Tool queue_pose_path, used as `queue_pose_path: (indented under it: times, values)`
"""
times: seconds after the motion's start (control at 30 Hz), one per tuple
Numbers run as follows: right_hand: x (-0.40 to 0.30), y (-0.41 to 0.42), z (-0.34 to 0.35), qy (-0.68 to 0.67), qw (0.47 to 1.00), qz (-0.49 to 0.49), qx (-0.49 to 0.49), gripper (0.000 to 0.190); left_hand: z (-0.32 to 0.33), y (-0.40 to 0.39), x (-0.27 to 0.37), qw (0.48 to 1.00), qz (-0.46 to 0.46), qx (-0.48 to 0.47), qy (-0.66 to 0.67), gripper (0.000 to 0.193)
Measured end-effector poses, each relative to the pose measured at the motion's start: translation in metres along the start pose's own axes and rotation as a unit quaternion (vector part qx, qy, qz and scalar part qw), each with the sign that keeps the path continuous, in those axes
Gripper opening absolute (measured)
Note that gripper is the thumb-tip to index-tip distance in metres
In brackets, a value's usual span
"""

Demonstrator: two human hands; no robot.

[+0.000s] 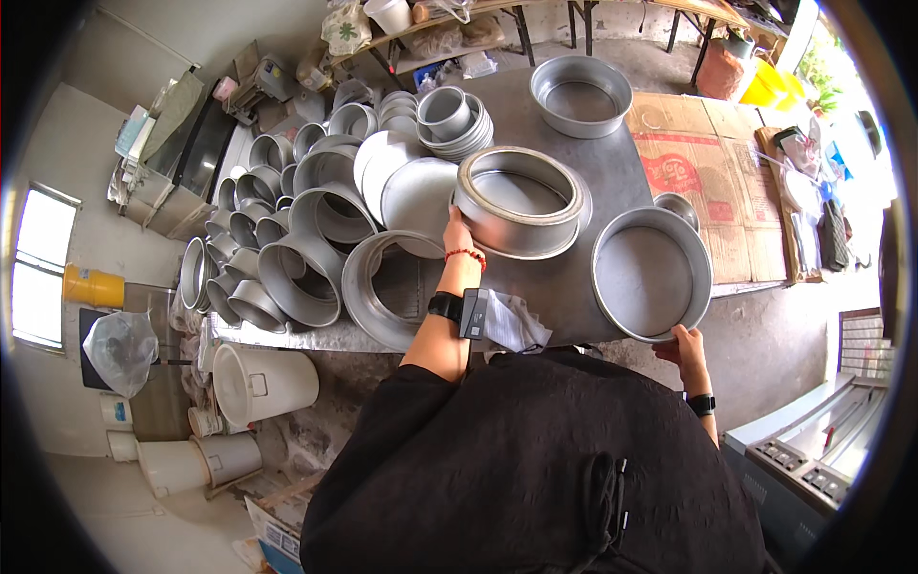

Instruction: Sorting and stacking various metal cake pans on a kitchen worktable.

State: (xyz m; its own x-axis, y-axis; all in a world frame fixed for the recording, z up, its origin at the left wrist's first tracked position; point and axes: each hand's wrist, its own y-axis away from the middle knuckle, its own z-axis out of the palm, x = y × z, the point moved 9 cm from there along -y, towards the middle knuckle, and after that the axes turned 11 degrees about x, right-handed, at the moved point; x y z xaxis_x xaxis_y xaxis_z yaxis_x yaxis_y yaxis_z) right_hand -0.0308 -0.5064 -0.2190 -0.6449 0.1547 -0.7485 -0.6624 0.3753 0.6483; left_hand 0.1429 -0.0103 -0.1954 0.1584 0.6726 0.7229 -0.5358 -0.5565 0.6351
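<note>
My left hand (459, 233), with a red bead bracelet at its wrist, is at the left side of a thick-rimmed round metal cake pan (518, 226). Its thumb side shows against the wall, and the other fingers are partly hidden. Behind that pan, the edge of another round metal piece (584, 208) shows on the right. At the near rim of a wide, shallow round pan (645, 276), my right hand (685, 346) grips with thumb and fingers. This pan faces up at the table's front right edge. Beyond it, a small metal bowl (678, 209) is partly covered.
Many round tins (301, 280) lie on their sides at the left of the metal table (556, 294). Flat discs (419, 197) and stacked pans (459, 133) sit beside them. Another pan (581, 97) stands at the back, near flattened cardboard (706, 186). A white cloth (515, 323) lies by my left wrist.
</note>
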Motion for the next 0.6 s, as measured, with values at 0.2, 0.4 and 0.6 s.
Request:
queue_pose_path:
  times: [0.2,0.4,0.6]
  values:
    - [0.002,-0.001,-0.001,0.005,1.000,0.007,-0.002,0.032,0.006,0.004,0.040,0.965,0.189,0.031,-0.179,0.043]
    - [0.011,-0.008,-0.009,-0.005,1.000,0.003,0.006,0.030,0.044,0.024,0.042,0.962,0.143,-0.087,-0.217,0.024]
    - [0.006,-0.006,0.002,-0.007,1.000,0.006,0.000,0.030,0.086,0.078,0.039,0.954,0.036,-0.292,-0.048,0.017]
